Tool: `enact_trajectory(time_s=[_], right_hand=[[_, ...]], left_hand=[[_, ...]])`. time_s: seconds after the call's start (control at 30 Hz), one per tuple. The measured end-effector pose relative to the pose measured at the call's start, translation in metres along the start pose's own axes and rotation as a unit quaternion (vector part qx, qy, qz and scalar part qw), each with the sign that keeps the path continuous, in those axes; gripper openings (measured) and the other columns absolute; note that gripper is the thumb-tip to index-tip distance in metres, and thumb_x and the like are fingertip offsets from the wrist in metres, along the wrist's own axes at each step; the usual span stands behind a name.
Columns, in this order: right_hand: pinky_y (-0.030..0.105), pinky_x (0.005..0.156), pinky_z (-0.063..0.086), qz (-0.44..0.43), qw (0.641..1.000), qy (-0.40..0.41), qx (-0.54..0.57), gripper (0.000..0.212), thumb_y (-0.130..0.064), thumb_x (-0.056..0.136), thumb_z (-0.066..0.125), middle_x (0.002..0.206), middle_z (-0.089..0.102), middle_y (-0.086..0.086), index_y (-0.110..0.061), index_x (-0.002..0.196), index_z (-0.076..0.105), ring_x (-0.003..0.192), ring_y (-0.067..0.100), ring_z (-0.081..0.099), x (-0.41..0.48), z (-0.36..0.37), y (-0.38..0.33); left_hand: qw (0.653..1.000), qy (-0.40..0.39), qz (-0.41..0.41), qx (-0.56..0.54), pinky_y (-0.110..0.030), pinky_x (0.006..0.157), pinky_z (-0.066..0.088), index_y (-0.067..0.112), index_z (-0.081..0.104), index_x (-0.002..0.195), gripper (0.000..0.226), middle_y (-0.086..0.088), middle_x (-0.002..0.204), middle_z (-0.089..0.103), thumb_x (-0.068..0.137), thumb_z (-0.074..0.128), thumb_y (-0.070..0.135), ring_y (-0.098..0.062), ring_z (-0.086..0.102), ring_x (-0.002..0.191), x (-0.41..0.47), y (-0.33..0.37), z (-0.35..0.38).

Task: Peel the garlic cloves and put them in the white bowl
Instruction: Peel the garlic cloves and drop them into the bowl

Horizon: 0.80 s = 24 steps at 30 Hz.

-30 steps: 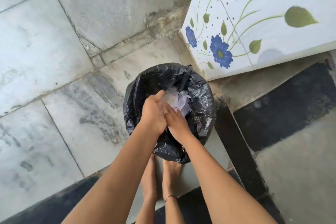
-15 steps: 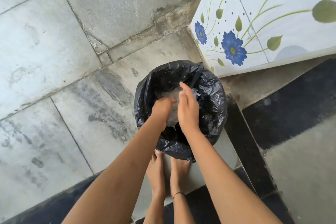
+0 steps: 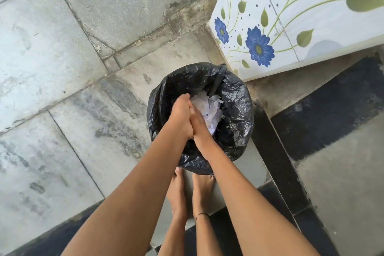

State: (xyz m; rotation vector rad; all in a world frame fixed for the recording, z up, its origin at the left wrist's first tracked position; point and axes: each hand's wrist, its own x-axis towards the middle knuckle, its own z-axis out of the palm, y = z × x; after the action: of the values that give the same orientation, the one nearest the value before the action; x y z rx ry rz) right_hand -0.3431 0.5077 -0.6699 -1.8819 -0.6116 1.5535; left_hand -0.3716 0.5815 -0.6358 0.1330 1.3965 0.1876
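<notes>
I stand over a bin lined with a black plastic bag (image 3: 236, 110) on the floor. White papery scraps (image 3: 209, 110) lie inside it. My left hand (image 3: 179, 116) and my right hand (image 3: 198, 124) are pressed palm against palm above the bin's opening, fingers fairly straight, nothing visibly held. No garlic cloves and no white bowl are in view.
A wall tiled with blue flowers and green leaves (image 3: 291, 16) rises right behind the bin. Grey stone floor (image 3: 62, 68) spreads to the left, dark tiles (image 3: 332, 100) to the right. My bare feet (image 3: 187, 193) stand at the bin's near side.
My hands were apart half a second ago, the right one raised edge-up; now they are pressed together again over the bin. The camera has shifted slightly.
</notes>
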Motion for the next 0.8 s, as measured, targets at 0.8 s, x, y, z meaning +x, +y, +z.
enact_trajectory(time_s=[0.8], right_hand=[[0.016, 0.083, 0.042, -0.213, 0.863, 0.436, -0.143, 0.03, -0.03, 0.09, 0.055, 0.112, 0.067, -0.005, -0.017, 0.116, 0.064, 0.099, 0.011, 0.062, -0.536, -0.208, -0.225]], left_hand=[[0.756, -0.14, 0.435, 0.469, -0.011, 0.08, 0.047, 0.022, 0.06, 0.111, 0.023, 0.004, 0.108, 0.066, 0.089, 0.061, 0.015, -0.004, 0.062, 0.093, -0.548, -0.07, 0.132]])
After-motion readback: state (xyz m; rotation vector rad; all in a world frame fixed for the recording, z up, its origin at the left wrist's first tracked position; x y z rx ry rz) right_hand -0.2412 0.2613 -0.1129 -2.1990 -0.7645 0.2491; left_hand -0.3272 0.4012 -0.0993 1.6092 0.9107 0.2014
